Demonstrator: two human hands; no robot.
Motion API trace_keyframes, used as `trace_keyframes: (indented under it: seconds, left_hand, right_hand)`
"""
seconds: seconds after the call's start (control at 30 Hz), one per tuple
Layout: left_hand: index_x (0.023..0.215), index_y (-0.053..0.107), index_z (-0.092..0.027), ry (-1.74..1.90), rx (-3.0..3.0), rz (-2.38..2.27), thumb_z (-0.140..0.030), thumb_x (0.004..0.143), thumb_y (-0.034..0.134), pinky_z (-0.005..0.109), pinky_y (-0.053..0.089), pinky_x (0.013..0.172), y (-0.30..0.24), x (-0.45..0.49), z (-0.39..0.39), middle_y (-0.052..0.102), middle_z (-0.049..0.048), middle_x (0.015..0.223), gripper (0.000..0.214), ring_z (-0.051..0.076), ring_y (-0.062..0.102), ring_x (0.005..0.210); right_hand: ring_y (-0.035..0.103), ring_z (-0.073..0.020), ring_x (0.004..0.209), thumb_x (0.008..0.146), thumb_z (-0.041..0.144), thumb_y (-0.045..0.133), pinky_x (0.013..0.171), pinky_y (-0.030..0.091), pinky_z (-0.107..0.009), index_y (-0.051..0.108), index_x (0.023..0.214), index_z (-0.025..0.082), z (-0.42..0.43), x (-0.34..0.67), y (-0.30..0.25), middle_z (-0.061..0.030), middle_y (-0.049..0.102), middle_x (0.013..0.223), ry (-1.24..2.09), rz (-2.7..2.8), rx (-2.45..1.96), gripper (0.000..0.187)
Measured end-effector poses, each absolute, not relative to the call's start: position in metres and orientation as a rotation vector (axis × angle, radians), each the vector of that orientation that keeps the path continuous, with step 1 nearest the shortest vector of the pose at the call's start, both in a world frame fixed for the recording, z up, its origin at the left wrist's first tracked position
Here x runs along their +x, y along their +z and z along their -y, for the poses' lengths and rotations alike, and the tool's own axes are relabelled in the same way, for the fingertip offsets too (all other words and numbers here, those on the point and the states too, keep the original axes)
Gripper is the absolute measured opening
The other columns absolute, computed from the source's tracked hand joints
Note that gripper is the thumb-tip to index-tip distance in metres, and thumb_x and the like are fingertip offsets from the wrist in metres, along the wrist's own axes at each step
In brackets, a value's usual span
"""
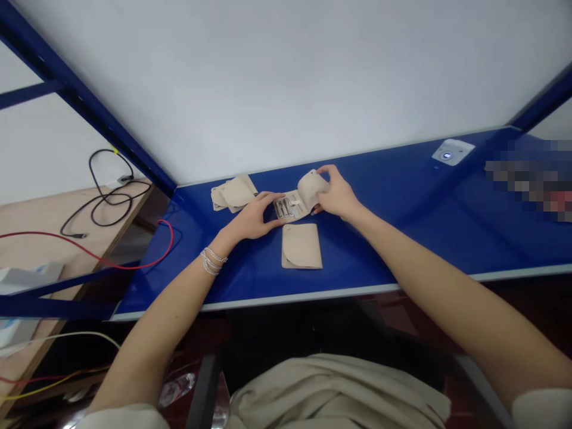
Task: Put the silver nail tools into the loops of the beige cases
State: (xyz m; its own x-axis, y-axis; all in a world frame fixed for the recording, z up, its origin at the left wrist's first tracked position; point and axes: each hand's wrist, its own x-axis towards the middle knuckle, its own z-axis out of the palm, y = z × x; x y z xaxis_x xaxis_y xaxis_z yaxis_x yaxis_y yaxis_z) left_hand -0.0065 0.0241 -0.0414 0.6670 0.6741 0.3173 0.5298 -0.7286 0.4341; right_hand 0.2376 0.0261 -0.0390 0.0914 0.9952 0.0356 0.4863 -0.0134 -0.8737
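The head view looks down on a glossy blue surface (379, 241) with a pale edge trim. At the middle of it lies an open beige pouch (286, 210), its inner panel showing small metal grooming tools (283, 208) held side by side in loops. Its flap (310, 189) stands curled up at the right end.

The left hand (252, 217) lies palm down with fingers extended, its fingertips resting on the pouch's left part, not closed around anything. The right hand (337, 193) is narrowly curled, holding the raised flap, with its fingers wrapped over the top edge and its thumb side low by the pouch's right end. Silver bracelets (213, 261) circle the left wrist.

Just below the open pouch lies a closed beige pouch (301, 246), apart from both hands. Up and to the left, near the left hand, sits a loose stack of beige pouches (235, 193), overlapping one another. Toward the far right corner is a white device (451, 152) with a glowing blue ring, and beside it a pixelated patch (531, 179) hides whatever is there.

Off the left side, a black cable (107, 190) and a red cable (111, 259) run over a wooden table (40, 223). Cream fabric (335, 393) fills the bottom of the view.
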Motion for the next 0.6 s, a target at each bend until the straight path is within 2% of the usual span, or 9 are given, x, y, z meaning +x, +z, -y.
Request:
trace_keyframes:
  seconds: [0.07,0.13,0.2,0.27,0.33,0.4,0.47,0.6]
  left_hand:
    - [0.138,0.05,-0.016,0.688,2.577,-1.018,-0.038,0.086,0.067,0.046,0.043,0.11,-0.043,-0.005,-0.024,0.057,0.0157,0.131,0.059,0.028,0.056,0.122]
    - [0.138,0.05,-0.015,0.712,2.585,-1.09,-0.036,0.087,0.064,0.046,0.044,0.109,-0.046,-0.002,-0.024,0.056,0.016,0.13,0.057,0.028,0.056,0.121]
    - [0.137,0.05,-0.012,0.753,2.603,-1.141,-0.034,0.087,0.064,0.046,0.044,0.108,-0.047,0.001,-0.023,0.056,0.0171,0.128,0.056,0.029,0.055,0.12]
    - [0.133,0.053,-0.011,0.811,2.621,-1.163,-0.032,0.085,0.065,0.046,0.045,0.106,-0.046,0.002,-0.022,0.057,0.0168,0.123,0.054,0.029,0.055,0.116]
    - [0.126,0.058,-0.013,0.858,2.607,-1.143,-0.031,0.083,0.066,0.044,0.05,0.097,-0.042,0.002,-0.02,0.059,0.0143,0.115,0.047,0.026,0.059,0.105]
    - [0.113,0.063,-0.014,0.819,2.549,-1.079,-0.028,0.082,0.065,0.036,0.055,0.082,-0.036,0.0,-0.017,0.063,0.0096,0.1,0.034,0.02,0.062,0.085]
    - [0.102,0.067,-0.015,0.644,2.475,-0.984,-0.023,0.081,0.063,0.03,0.053,0.068,-0.029,-0.003,-0.015,0.064,0.0041,0.083,0.023,0.015,0.059,0.068]
    - [0.112,0.069,-0.018,0.359,2.474,-0.81,-0.021,0.076,0.067,0.025,0.049,0.059,-0.02,-0.008,-0.012,0.068,0.0051,0.092,0.036,0.013,0.056,0.065]
  right_hand:
    - [0.067,-0.0235,0.062,0.072,0.008,0.059,0.063,0.055,-0.039,0.042,0.135,0.02,-0.027,0.24,-0.039,-0.0097,0.065,0.09,0.707,1.569,-1.633,0.066]
    - [0.068,-0.0299,0.082,0.071,0.012,0.064,0.076,0.055,-0.044,0.046,0.133,0.017,-0.03,0.244,-0.041,-0.0147,0.064,0.1,0.488,1.67,-1.672,0.064]
    - [0.063,-0.0367,0.102,0.068,0.016,0.072,0.087,0.051,-0.05,0.055,0.127,0.014,-0.033,0.25,-0.042,-0.0208,0.059,0.114,0.283,1.75,-1.747,0.061]
    - [0.057,-0.0401,0.112,0.065,0.02,0.076,0.094,0.047,-0.053,0.063,0.12,0.013,-0.035,0.255,-0.042,-0.023,0.054,0.123,0.166,1.8,-1.811,0.056]
    - [0.057,-0.0372,0.109,0.065,0.018,0.075,0.094,0.047,-0.05,0.069,0.111,0.014,-0.037,0.258,-0.04,-0.02,0.057,0.118,0.152,1.88,-1.794,0.046]
    - [0.063,-0.0294,0.095,0.066,0.014,0.07,0.087,0.049,-0.042,0.072,0.102,0.016,-0.036,0.257,-0.037,-0.0133,0.066,0.103,0.277,2.019,-1.686,0.036]
    - [0.065,-0.0218,0.079,0.068,0.012,0.065,0.078,0.051,-0.035,0.074,0.095,0.017,-0.032,0.252,-0.035,-0.0063,0.07,0.086,0.489,2.136,-1.547,0.029]
    - [0.065,-0.017,0.072,0.072,0.015,0.061,0.073,0.05,-0.028,0.074,0.093,0.015,-0.023,0.238,-0.035,-0.005,0.071,0.08,0.671,2.151,-1.322,0.025]
